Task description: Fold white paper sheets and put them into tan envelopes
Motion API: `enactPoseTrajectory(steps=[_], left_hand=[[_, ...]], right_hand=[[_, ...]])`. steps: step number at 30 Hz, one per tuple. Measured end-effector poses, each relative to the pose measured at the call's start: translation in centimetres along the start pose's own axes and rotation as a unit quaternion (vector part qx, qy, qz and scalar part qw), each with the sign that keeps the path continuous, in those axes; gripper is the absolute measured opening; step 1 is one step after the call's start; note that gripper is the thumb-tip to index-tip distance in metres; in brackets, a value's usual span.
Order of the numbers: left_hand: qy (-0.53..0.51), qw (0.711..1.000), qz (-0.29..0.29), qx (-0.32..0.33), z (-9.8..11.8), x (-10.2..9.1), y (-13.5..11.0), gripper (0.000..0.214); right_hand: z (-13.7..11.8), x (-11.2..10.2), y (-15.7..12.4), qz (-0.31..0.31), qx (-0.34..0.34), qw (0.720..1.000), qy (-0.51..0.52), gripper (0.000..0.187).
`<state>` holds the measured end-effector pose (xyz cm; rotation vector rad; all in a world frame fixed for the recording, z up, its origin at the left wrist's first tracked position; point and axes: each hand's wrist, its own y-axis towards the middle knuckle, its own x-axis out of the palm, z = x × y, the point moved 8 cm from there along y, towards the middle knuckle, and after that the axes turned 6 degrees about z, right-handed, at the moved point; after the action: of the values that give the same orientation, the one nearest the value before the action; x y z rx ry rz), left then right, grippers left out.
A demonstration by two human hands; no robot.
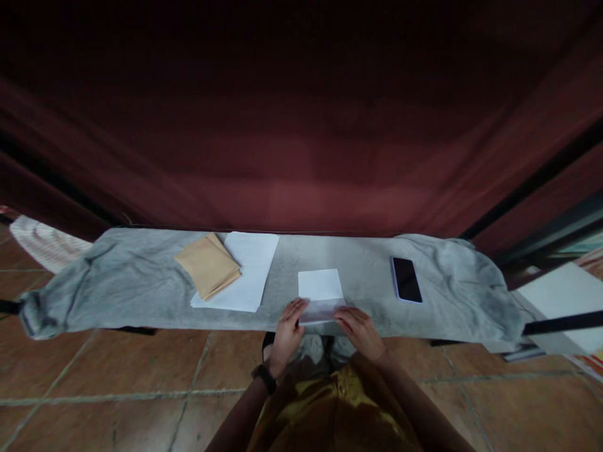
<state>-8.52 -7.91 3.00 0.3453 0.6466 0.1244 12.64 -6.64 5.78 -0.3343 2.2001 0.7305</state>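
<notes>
A white sheet of paper point(320, 285) lies near the front edge of the grey cloth, with its lower part folded up into a flap that looks slightly shaded. My left hand point(289, 326) grips the left end of this flap, fingers curled over the paper. At the opposite end, my right hand point(357, 326) has its fingertips closed on the flap's right edge. The thumbs are mostly hidden. To the left, a stack of brown envelopes point(207, 267) rests partly on a pile of white paper sheets point(252, 273).
A grey cloth point(141, 282) covers the long narrow surface. On the right lies a phone point(407, 280) with a dark screen. A dark red panel point(301, 188) rises along the back edge. White boards point(560, 301) stand at the far right, above a tiled floor point(226, 370).
</notes>
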Motion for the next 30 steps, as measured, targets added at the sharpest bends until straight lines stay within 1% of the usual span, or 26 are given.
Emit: enactPoseTrajectory(steps=[3, 5, 6, 9, 12, 14, 17, 22, 27, 30], left_hand=[[0.008, 1.000, -0.016, 0.006, -0.3, 0.1, 0.7, 0.055], [0.013, 1.000, -0.008, -0.002, -0.6, -0.2, 1.2, 0.052], [0.014, 1.000, -0.001, -0.009, -0.8, -0.3, 1.4, 0.051], [0.017, 0.999, 0.022, -0.025, -1.2, -0.5, 1.9, 0.039], [0.030, 0.998, 0.041, -0.037, -1.3, -0.5, 2.4, 0.021], [0.046, 0.995, 0.056, -0.063, -1.6, -0.6, 2.6, 0.016], [0.064, 0.990, 0.069, -0.103, -2.0, -0.7, 2.9, 0.019], [0.059, 0.988, 0.082, -0.120, -2.0, -0.9, 3.4, 0.022], [0.048, 0.982, 0.101, -0.152, -2.1, -0.7, 3.8, 0.027], [0.040, 0.981, 0.100, -0.160, -2.1, -0.5, 4.1, 0.028]], right_hand=[[1.1, -0.2, -0.4, 0.001, 0.030, 0.999, 0.019, 0.037], [2.7, -0.5, -0.4, 0.028, 0.076, 0.996, 0.033, 0.045], [3.6, -0.7, -0.3, 0.046, 0.100, 0.993, 0.039, 0.046], [5.7, -0.6, 0.5, 0.074, 0.144, 0.986, 0.045, 0.042], [6.6, 0.2, 1.7, 0.075, 0.154, 0.985, 0.020, 0.027], [7.0, 0.6, 2.3, 0.080, 0.164, 0.983, 0.003, 0.020], [7.2, 1.0, 2.8, 0.088, 0.176, 0.980, -0.017, 0.019], [7.2, 1.2, 3.2, 0.085, 0.180, 0.979, -0.045, 0.019], [7.1, 1.2, 3.5, 0.097, 0.201, 0.973, -0.064, 0.024], [7.1, 1.2, 3.6, 0.107, 0.215, 0.969, -0.064, 0.024]])
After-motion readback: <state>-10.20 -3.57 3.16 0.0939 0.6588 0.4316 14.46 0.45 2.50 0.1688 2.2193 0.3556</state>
